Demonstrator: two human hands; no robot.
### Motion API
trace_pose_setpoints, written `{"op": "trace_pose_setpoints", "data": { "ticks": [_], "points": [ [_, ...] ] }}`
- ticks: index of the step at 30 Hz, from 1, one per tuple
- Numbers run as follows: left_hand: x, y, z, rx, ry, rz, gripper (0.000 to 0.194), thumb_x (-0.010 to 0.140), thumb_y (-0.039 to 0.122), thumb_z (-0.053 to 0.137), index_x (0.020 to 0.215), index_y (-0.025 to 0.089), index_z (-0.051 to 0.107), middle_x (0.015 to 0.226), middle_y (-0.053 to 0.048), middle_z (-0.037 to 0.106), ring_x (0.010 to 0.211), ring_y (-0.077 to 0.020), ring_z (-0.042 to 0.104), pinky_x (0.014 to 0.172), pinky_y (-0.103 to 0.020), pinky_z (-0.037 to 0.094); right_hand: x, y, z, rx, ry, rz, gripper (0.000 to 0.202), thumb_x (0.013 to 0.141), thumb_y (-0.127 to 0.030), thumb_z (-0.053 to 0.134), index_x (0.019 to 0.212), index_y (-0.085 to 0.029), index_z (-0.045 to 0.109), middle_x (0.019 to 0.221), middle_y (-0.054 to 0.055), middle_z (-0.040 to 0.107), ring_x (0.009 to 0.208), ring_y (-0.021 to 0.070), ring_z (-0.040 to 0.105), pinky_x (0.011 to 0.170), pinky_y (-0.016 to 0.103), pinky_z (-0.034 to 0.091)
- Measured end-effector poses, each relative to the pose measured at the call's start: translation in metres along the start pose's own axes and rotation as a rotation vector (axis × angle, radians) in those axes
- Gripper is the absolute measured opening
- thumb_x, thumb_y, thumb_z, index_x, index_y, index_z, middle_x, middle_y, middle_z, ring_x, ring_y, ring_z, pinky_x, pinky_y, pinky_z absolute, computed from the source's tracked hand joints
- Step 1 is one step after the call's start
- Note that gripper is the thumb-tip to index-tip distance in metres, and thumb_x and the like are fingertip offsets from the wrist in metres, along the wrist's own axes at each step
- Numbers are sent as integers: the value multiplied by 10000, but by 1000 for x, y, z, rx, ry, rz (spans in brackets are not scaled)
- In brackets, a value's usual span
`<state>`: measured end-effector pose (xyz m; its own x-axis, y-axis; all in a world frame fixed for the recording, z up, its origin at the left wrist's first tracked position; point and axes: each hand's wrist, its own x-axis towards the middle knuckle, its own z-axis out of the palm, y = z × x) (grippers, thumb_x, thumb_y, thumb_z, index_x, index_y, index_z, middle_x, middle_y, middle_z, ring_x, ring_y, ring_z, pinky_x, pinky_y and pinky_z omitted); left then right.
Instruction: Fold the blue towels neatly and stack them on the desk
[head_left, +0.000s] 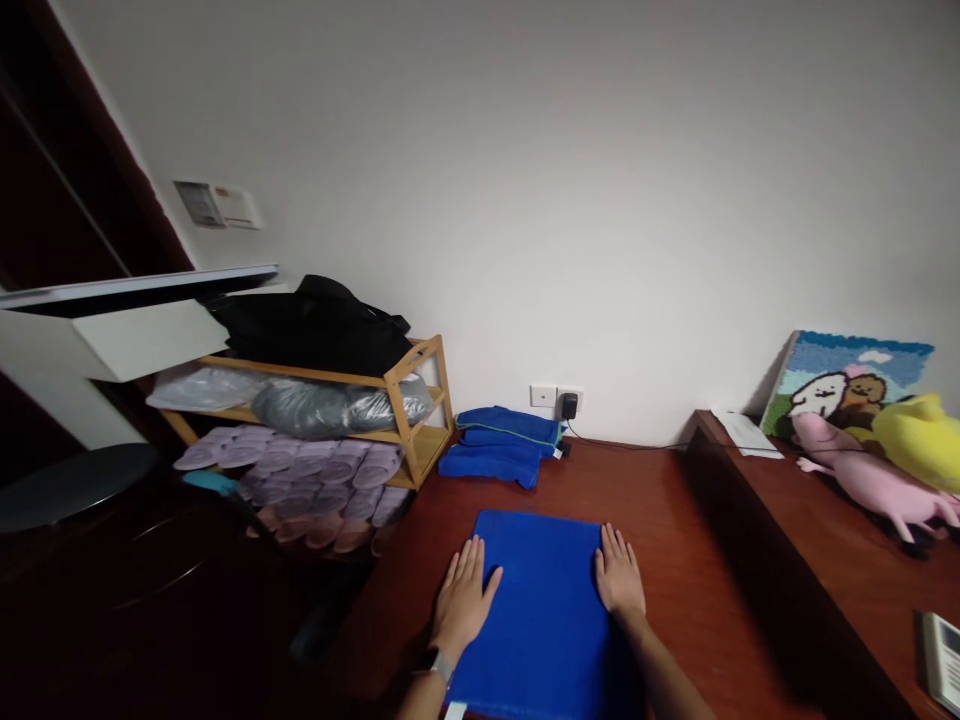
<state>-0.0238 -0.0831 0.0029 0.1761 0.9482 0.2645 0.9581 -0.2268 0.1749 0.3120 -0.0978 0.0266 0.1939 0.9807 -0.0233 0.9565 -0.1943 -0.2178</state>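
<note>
A blue cloth point(544, 610), like a towel, lies spread flat on the reddish-brown wooden table point(637, 480). A small white tag shows at its near left corner. My left hand point(463, 590) rests flat on the cloth's left edge, its fingers stretched out and the thumb apart. On the opposite edge lies my right hand point(619, 572), palm down with the fingers extended. Neither hand grips anything. Behind the spread cloth, by the wall, sit folded blue cloths point(499, 445), one with a green edge.
A wooden rack point(420, 420) left of the table holds a black bag point(315, 325), plastic-wrapped bundles and several lilac slippers point(330, 460). A black plug point(569, 405) sits in the wall socket. On the raised right surface are a pink plush toy point(870, 475), a yellow plush toy point(919, 440) and a picture point(855, 370).
</note>
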Motion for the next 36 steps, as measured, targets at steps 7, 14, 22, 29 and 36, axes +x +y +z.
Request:
{"op": "trace_pose_setpoints", "data": {
  "ticks": [7, 14, 22, 29, 36],
  "points": [
    [2, 20, -19, -24, 64, -16, 739, 1044, 574, 261, 1625, 119, 220, 1637, -152, 368, 1520, -296, 343, 1243, -515, 323, 0, -1, 1, 8, 2, -2, 663, 1026, -395, 145, 1622, -116, 226, 1697, 20, 205, 1574, 200, 146, 1284, 385, 87],
    [17, 154, -5, -200, -74, 408, 682, 1057, 526, 258, 1644, 209, 119, 1686, -83, 271, 1552, -256, 271, 1260, -479, 305, 1, 0, 1, 18, -2, -15, 661, 1021, -380, 154, 1619, -114, 242, 1694, 25, 200, 1575, 203, 140, 1279, 390, 100],
    [23, 187, 22, -255, -190, 456, 651, 1060, 513, 216, 1635, 212, 181, 1658, -106, 343, 1542, -259, 297, 1268, -495, 275, 0, 0, -2, -5, -18, -33, 658, 1006, -354, 191, 1618, -119, 255, 1694, 31, 200, 1576, 206, 137, 1277, 390, 112],
    [17, 93, 3, -128, -157, 387, 674, 1045, 585, 280, 1628, 252, 226, 1689, -85, 270, 1559, -243, 255, 1268, -487, 269, -1, -2, -3, 9, 5, -8, 658, 1024, -371, 135, 1620, -112, 237, 1694, 22, 211, 1573, 204, 154, 1282, 387, 94],
    [16, -4, -3, -25, -93, 115, 728, 1032, 613, 255, 1629, 198, 222, 1671, -94, 316, 1544, -250, 294, 1256, -485, 290, 0, 0, 4, -18, 7, -4, 669, 1021, -390, 132, 1623, -117, 232, 1697, 17, 204, 1574, 203, 148, 1280, 387, 102]
  ]
}}
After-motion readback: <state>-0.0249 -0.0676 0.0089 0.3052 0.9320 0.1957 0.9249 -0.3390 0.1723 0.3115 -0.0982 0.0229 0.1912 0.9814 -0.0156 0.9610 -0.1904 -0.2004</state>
